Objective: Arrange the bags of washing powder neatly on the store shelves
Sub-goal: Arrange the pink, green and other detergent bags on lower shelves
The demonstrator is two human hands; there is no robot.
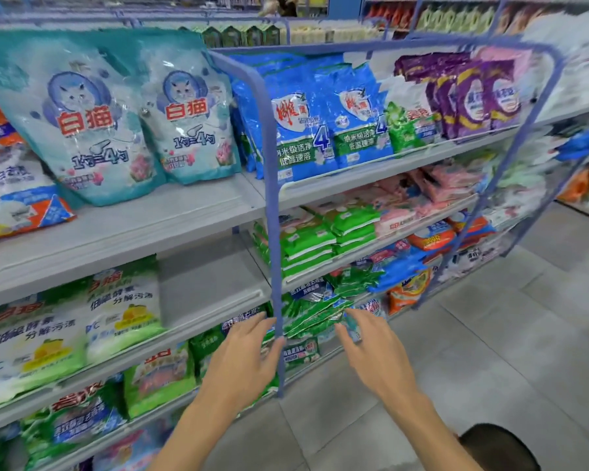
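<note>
- Running from left to right, grey metal shelves [184, 212] stand in tiers, divided by a blue upright post [274, 232].
- Flooring is grey tile [490, 351]; more stocked shelving shows blurred behind and at far right.
- Upper tier, left bay: two teal bags of washing powder [82, 130] with a cat emblem, upright and side by side, leaning back.
- Upper tier, right bay: two blue bags [300, 130] face forward with more ranked behind; purple bags [473, 96] stand further right, count unclear.
- Middle tier, left bay: two white-and-green bags [123, 311] in front, with bare shelf to their right.
- Right bay, lower tiers: stacked flat green packs [306, 246], pink packs [439, 188], and a loose pile of green bags [317, 314].
- Left hand [242, 355]: fingers straight and spread, at the post, holding nothing.
- Right hand [374, 351]: apart from the left, fingertips at the green pile; a small teal item lies at the fingers, and whether it is gripped cannot be told.
</note>
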